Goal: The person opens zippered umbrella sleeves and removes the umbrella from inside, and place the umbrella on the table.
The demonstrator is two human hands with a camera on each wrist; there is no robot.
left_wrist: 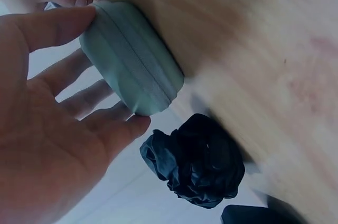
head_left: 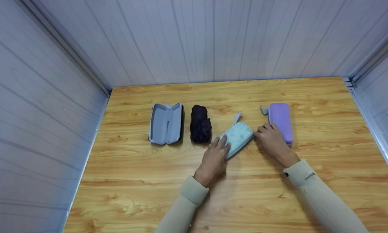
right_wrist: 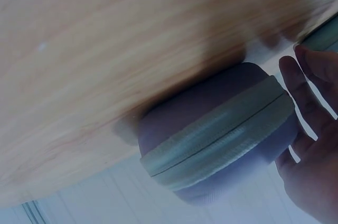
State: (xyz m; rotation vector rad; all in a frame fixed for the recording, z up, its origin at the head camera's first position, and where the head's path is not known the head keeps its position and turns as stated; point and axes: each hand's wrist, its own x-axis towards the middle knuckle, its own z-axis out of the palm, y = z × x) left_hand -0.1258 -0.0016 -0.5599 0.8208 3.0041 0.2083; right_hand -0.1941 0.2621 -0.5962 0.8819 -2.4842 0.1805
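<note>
Left hand (head_left: 214,160): thumb and fingers curved round the near end, gripping.
Right hand (head_left: 273,140): fingers bent at the far end; can't tell if they pinch anything.
Mint case (head_left: 237,136): angled on tabletop (head_left: 132,181), between black bundle (head_left: 200,124) and purple case (head_left: 280,119).
Handling: probably light, semi-stiff, low slip; hold by long sides.
Unclear: right fingertip contact, zip (left_wrist: 136,57) pull, contents.

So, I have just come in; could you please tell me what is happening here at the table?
A person's hands are at a mint green case: the left hand grips it, and the right hand is at its far corner, though its exact hold is unclear. A purple case lies beside the right hand. To the left are a black bundle and a grey-lined case standing open.
</note>
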